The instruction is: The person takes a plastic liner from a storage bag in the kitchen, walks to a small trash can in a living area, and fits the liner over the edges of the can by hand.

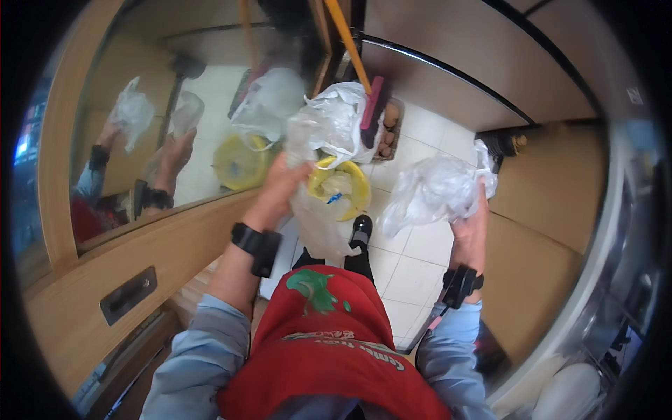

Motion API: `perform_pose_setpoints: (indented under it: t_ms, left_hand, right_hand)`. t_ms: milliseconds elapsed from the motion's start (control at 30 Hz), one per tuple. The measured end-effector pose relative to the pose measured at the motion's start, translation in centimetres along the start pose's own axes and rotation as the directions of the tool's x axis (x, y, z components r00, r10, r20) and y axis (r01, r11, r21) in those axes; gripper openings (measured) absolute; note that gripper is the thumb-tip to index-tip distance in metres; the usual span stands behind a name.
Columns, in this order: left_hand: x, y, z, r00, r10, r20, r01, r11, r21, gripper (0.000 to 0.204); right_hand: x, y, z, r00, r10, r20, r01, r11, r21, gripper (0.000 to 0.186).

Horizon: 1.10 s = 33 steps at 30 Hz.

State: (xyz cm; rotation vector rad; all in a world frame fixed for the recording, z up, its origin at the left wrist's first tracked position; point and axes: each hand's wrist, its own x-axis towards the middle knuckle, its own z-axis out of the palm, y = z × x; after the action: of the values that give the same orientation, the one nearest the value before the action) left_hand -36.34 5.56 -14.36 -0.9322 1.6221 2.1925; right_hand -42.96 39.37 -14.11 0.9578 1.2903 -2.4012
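Note:
My left hand (274,187) is closed on a crumpled translucent plastic bag (320,225), which hangs limp below it and also sticks up above the fingers. Out to the right, my right hand (472,227) grips a white, thin plastic bag (435,190) that puffs out to the left of the fingers. The two bags are apart from each other. On the floor between and beyond the hands stands a yellow bin (361,187), with crumpled pale plastic (336,183) and a small blue scrap inside.
Behind the bin sits a full white plastic bag (343,112). A broom with a purple-pink head (374,105) and orange handle leans beside it, near a tray of round brown items (390,126). A wood-framed glass panel (189,126) reflects my hands at left; brown cardboard (553,203) lines the right.

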Motion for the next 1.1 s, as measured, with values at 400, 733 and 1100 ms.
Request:
perform_pose_setpoints:
  t_ms: [400, 733, 1100]
  left_hand:
    - [-4.8, -0.1, 7.6, 0.86, -0.091, 0.503, 0.287, 0.9, -0.328, 0.051]
    - [-4.9, 4.3, 2.7, 0.986, 0.153, 0.061, -0.147, 0.985, -0.09, 0.04]
    - [-8.1, 6.8, 4.0, 0.951, 0.185, 0.248, -0.196, 0.98, 0.021, 0.042]
  right_hand:
    - [-7.0, 4.4, 4.1, 0.976, 0.111, 0.187, -0.156, 0.956, 0.248, 0.036]
    - [-6.5, -0.7, -4.3, 0.974, -0.212, 0.08, 0.2, 0.97, 0.136, 0.02]
    - [-8.4, -2.8, -1.3, 0.886, -0.325, 0.33, 0.457, 0.731, -0.508, 0.049]
